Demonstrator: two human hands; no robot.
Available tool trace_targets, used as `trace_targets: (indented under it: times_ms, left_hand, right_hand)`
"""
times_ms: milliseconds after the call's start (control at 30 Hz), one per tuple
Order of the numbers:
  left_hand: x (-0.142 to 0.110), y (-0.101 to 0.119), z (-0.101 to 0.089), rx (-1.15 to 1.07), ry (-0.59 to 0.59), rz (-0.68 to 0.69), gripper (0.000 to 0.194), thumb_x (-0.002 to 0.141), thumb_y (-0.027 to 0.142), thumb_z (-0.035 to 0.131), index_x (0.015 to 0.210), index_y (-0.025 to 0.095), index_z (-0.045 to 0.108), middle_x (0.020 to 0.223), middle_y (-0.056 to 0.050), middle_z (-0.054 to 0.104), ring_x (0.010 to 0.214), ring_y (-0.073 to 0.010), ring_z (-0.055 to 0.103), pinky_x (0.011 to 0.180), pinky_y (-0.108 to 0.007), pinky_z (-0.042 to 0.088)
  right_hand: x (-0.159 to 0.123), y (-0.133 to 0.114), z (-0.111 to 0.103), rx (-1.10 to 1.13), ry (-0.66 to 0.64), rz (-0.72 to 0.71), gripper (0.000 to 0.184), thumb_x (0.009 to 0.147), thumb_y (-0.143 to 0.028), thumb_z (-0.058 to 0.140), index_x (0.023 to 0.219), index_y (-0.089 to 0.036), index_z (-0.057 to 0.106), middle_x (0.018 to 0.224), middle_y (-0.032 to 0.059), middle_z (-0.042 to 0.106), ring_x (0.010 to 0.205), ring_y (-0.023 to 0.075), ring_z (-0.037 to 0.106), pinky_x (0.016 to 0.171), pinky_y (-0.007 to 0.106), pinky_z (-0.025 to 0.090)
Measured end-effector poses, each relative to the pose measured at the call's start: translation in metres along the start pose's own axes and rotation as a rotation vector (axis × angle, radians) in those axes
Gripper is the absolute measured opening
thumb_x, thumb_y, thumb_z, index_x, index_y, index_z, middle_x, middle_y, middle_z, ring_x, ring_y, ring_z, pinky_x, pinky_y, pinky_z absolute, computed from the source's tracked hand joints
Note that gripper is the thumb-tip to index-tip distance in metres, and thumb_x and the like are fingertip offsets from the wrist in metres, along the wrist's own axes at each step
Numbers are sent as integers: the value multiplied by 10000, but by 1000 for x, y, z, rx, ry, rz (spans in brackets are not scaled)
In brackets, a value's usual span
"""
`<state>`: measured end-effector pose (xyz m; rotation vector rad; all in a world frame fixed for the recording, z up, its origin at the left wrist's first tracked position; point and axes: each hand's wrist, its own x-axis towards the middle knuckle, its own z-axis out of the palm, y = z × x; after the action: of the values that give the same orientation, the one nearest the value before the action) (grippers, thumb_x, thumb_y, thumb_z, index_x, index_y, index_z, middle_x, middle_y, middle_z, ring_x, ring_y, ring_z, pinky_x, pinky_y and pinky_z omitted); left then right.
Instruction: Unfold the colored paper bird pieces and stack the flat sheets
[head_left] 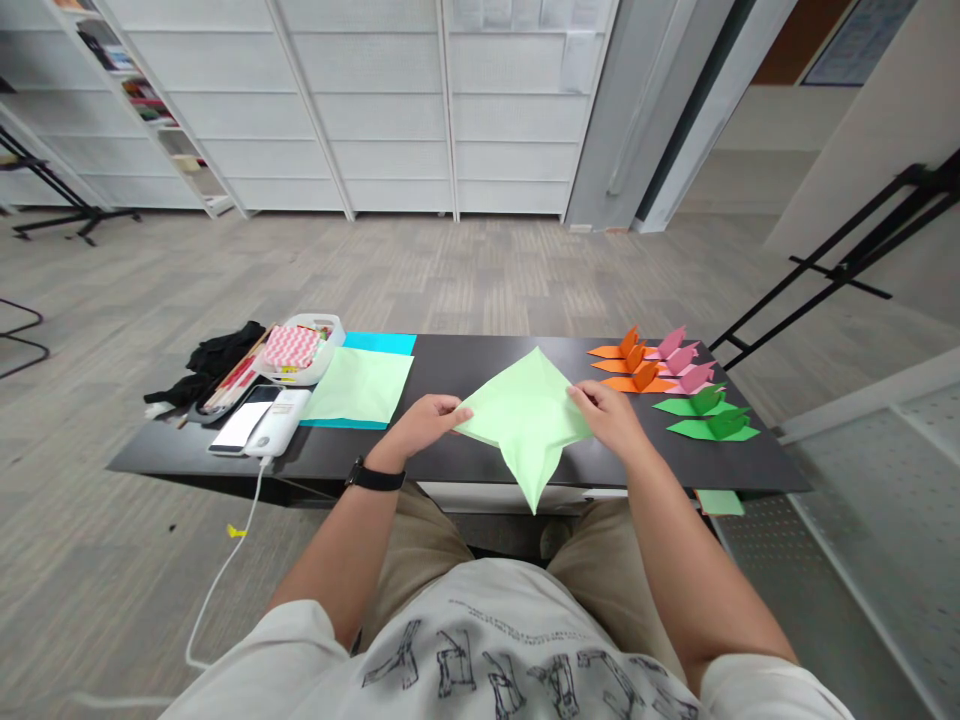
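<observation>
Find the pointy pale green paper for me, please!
In the head view, the pointy pale green paper is near the middle, held at its sides by the left hand and right hand, partly over the dark table.

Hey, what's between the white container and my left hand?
The head view shows a pale green sheet over blue paper, then dark tabletop, between the white container and your left hand.

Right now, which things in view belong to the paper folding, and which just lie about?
Likely belonging: pale green paper held by left hand and right hand; flat pale green sheet; folded orange figures; pink figures; green figures.

Probably lying about: black cloth; phone; corded white device.
</observation>
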<state>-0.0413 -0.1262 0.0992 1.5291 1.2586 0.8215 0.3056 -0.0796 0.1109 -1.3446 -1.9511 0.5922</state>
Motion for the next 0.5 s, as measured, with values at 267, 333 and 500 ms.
trace_targets:
  times_ms: [267, 333, 500]
  left_hand:
    - [-4, -3, -3, -157, -250, 23, 341, 727, 385, 873, 934, 187, 689, 918, -27, 756, 848, -194, 709, 769, -290, 567]
    - [0, -4, -7, -201, -199, 46, 336, 742, 362, 870, 965, 187, 691, 970, -39, 765, 896, -196, 716, 815, -301, 575]
    - [25, -7, -21, -247, -2, 91, 433, 734, 357, 863, 1101, 185, 709, 1063, -61, 773, 895, -197, 721, 851, -340, 584]
  right_hand:
    - [17, 8, -9, 193, -119, 154, 576, 909, -756, 553, 682, -228, 504, 626, -27, 449, 598, 147, 423, 529, 277, 289]
    - [20, 12, -8, 245, -132, 186, 568, 896, -759, 564, 711, -223, 544, 642, -25, 476, 598, 146, 435, 528, 275, 302]
    - [36, 15, -1, 195, -98, 147, 562, 915, -745, 542, 720, -220, 592, 649, -11, 537, 617, 165, 483, 560, 288, 359]
